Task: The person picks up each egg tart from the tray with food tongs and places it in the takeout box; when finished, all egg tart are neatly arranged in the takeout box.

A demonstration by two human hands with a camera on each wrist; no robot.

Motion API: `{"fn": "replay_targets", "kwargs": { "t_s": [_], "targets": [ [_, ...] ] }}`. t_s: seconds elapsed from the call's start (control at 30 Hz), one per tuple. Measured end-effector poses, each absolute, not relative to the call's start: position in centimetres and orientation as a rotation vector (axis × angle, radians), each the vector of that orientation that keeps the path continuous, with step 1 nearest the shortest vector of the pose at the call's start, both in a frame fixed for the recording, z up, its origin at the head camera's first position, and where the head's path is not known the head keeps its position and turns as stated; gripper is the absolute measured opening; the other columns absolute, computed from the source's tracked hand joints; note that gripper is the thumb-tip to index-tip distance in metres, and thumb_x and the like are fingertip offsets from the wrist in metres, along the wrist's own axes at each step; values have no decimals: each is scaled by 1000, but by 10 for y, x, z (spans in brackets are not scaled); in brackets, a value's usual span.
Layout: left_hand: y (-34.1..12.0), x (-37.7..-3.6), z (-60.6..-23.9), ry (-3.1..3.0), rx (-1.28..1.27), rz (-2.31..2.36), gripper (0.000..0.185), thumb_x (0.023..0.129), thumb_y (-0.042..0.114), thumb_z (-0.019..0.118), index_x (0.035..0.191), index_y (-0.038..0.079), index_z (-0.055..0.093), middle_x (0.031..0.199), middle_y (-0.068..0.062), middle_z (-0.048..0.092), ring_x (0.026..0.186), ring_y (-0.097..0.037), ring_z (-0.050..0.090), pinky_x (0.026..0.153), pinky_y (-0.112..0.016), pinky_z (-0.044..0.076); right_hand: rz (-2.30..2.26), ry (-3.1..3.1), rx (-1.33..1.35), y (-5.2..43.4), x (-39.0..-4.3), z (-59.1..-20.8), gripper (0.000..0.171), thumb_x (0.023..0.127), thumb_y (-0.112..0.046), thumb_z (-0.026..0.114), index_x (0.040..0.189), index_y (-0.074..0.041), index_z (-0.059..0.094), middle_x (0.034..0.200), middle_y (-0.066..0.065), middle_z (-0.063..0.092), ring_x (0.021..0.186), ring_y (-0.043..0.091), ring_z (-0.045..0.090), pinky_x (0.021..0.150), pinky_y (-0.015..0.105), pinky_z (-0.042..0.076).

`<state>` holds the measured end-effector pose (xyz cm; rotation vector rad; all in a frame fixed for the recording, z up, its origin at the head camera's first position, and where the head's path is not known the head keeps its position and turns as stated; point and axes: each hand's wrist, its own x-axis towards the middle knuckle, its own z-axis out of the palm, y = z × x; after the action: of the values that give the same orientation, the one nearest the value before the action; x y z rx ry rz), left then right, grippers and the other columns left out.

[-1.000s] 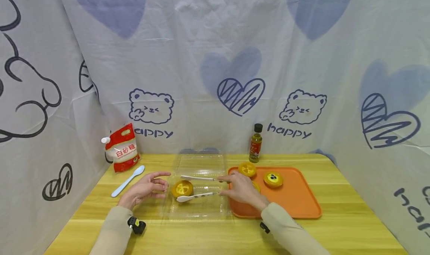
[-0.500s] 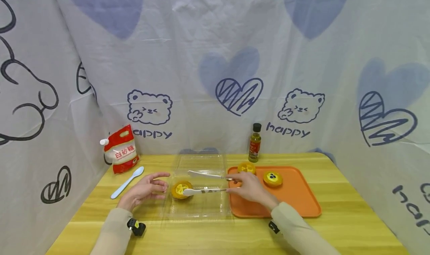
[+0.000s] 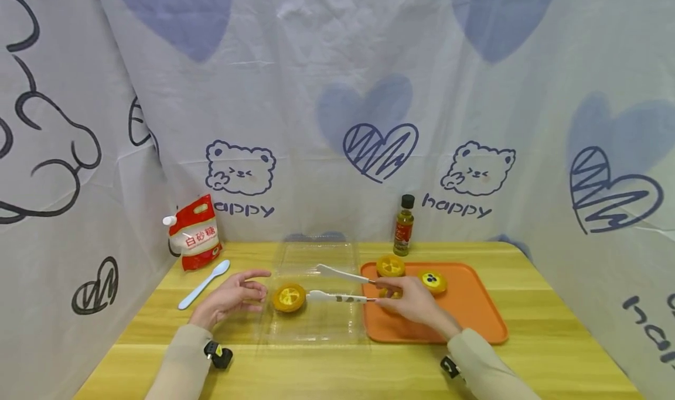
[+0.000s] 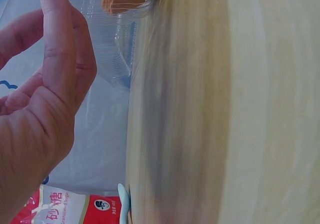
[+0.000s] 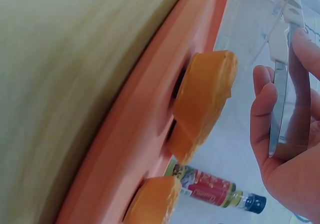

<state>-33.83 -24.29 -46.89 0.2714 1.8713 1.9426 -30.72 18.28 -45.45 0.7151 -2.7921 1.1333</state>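
Note:
My right hand (image 3: 413, 300) holds a pair of tongs (image 3: 340, 298) with white tips and a metal handle (image 5: 295, 98). The tongs' arms stand apart with nothing between them, over the right half of an open clear plastic box (image 3: 311, 332). An egg tart (image 3: 289, 298) sits in the box's left half, just left of the lower tong tip. My left hand (image 3: 232, 299), fingers loosely bent and holding nothing, hovers at the box's left edge. Three more tarts lie on an orange tray (image 3: 469, 318); one, with dark berries (image 3: 433, 282), is nearest the tray's middle, and another is partly hidden behind my right hand.
The box's lid (image 3: 316, 253) stands raised at the back. A bag of white sugar (image 3: 196, 233) and a light blue spoon (image 3: 204, 284) are at the left. Behind the tray stands a small bottle (image 3: 403, 227) with a black cap. A printed cloth (image 3: 316, 113) hangs behind the table.
My right hand has drawn the tongs to the right, from over the boxed tart to beside it. The tart stays in the box. My left hand has hardly moved.

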Motion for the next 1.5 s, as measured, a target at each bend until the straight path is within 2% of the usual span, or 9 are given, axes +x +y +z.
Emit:
{"fn": "replay_targets", "kwargs": {
  "t_s": [0.17,0.23,0.4,0.5,0.73,0.87,1.0,1.33,1.5],
  "targets": [
    [-242,-338,-470,1871,274,1936,61,82,-3,59,137,3,32,107,-28,50,85,-24,57,76,-45,51,1191,-2783,659,191,-305,-454,45,76,-38,70,117,-21,62,106,-2,65,79,7,58,70,27,48],
    [-242,-338,-470,1877,267,1935,59,83,-3,58,136,4,33,106,-28,50,85,-24,57,75,-45,51,1217,-2771,633,195,-304,-453,45,75,-37,71,116,-20,62,105,-2,65,79,8,58,69,27,48],
    [-241,-340,-472,1886,256,1942,57,83,-3,58,135,5,35,105,-27,52,84,-24,57,75,-44,51,1306,-2749,557,205,-302,-454,45,74,-36,73,114,-20,63,103,0,66,77,13,58,56,26,47],
    [-240,-339,-473,1880,250,1949,58,82,-3,58,135,4,35,102,-24,54,82,-22,58,74,-44,52,1340,-2734,536,211,-303,-457,44,72,-36,73,113,-21,64,102,1,66,77,14,58,56,25,47],
    [-241,-338,-473,1887,269,1946,60,83,-3,58,136,2,33,101,-22,55,81,-21,58,73,-42,52,1269,-2745,466,227,-302,-457,44,72,-39,73,113,-24,64,88,-3,64,76,15,55,60,28,46],
    [-242,-338,-471,1902,253,1945,58,83,-2,58,136,3,34,105,-26,52,82,-22,57,74,-43,52,1249,-2748,446,239,-302,-458,45,73,-39,72,114,-23,64,99,-1,65,84,15,57,72,30,48],
    [-243,-337,-469,1916,244,1945,57,84,-2,57,136,4,35,107,-29,51,84,-24,57,75,-44,51,1289,-2744,436,250,-301,-458,47,75,-38,71,117,-19,62,111,3,63,93,19,58,77,31,48],
    [-244,-337,-469,1908,250,1944,59,84,-2,57,137,1,30,104,-25,53,82,-22,57,75,-44,51,1230,-2733,340,277,-296,-460,51,74,-44,69,117,-18,62,108,-1,63,91,14,57,76,32,48],
    [-242,-338,-470,1920,271,1926,59,85,-1,57,137,1,30,106,-25,52,85,-23,57,77,-45,50,1269,-2732,298,291,-290,-462,54,76,-43,68,120,-14,59,109,3,63,92,15,58,76,29,48]
  ]
}}
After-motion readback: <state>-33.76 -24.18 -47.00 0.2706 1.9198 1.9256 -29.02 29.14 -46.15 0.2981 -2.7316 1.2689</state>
